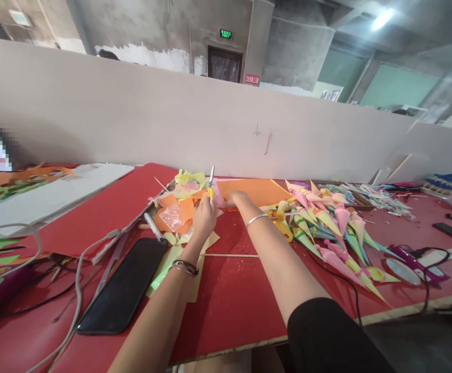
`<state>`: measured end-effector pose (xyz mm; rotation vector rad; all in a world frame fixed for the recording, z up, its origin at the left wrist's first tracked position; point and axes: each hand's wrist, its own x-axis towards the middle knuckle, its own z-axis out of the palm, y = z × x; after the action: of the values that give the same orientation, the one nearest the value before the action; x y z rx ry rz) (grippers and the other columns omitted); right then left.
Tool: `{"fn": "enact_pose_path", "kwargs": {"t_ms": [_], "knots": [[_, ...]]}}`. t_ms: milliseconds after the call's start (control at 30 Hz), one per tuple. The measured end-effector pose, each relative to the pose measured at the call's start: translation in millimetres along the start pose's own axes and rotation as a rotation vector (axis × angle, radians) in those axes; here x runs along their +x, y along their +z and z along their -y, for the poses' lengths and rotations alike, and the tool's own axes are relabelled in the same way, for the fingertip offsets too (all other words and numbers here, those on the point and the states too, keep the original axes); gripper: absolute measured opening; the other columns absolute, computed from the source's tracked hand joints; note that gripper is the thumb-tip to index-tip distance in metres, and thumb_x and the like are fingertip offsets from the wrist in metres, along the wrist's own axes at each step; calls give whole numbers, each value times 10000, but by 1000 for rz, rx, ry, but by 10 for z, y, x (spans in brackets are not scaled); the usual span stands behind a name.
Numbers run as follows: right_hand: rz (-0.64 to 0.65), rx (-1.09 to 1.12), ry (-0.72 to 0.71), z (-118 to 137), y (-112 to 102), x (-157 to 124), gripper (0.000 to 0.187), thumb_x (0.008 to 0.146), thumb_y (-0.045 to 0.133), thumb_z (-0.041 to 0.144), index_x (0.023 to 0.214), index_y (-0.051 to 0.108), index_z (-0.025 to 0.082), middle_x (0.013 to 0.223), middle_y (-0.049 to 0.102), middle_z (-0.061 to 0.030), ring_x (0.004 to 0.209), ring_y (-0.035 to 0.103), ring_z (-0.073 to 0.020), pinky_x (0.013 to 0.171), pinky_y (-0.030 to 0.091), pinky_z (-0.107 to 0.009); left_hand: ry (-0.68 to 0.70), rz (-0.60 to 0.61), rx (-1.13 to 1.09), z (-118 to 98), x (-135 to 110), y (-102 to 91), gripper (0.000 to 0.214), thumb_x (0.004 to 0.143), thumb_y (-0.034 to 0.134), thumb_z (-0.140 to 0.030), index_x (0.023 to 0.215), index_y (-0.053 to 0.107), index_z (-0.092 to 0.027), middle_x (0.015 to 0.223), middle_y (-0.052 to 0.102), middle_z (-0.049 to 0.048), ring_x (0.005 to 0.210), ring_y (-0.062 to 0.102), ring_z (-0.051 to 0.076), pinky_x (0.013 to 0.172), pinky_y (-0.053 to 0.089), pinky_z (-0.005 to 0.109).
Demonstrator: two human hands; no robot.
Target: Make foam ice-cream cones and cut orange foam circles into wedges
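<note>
My left hand [205, 213] is closed around a pair of scissors [210, 182] with yellow handles, the blades pointing up and away. Scraps of orange paper [187, 209] and a crumpled clear plastic bag [171, 217] lie just left of that hand. My right hand [238, 199] is curled at the left end of a stack of orange paper sheets [259, 190], near some pale pink paper [218, 196]. Its fingertips are hidden, so what they grip cannot be made out. A thin pale stick [231, 255] lies on the table between my forearms.
A black phone [122, 287] lies left of my left forearm. Pastel paper cones [326, 223] are heaped at the right, beside a yellow tape dispenser [283, 223]. Purple glue guns [416, 261] with cables lie at both sides of the red table [233, 305]. A pale partition [171, 119] stands behind.
</note>
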<state>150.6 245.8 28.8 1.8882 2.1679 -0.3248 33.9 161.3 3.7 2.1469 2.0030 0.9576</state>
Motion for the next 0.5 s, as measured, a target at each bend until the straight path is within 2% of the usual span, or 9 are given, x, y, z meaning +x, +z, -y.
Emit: {"fn": "enact_pose_path", "kwargs": {"t_ms": [167,500], "knots": [[31,20,56,-82,-48,-66,446,712,639,403,1085,633,159,1102,647,-151,909,649,-251,698,518,-292,-6,-22,-67,-5,-4,33,231,917,263,-242,807,461,-197,742,605,50,769,594,196,649,379,285],[38,44,77,-130,-127,-153,460,759,591,460,1119,611,174,1127,641,-126,926,644,-240,657,503,-263,-37,-67,-125,43,9,69,247,917,238,-239,808,456,-197,741,589,49,756,583,191,642,378,279]]}}
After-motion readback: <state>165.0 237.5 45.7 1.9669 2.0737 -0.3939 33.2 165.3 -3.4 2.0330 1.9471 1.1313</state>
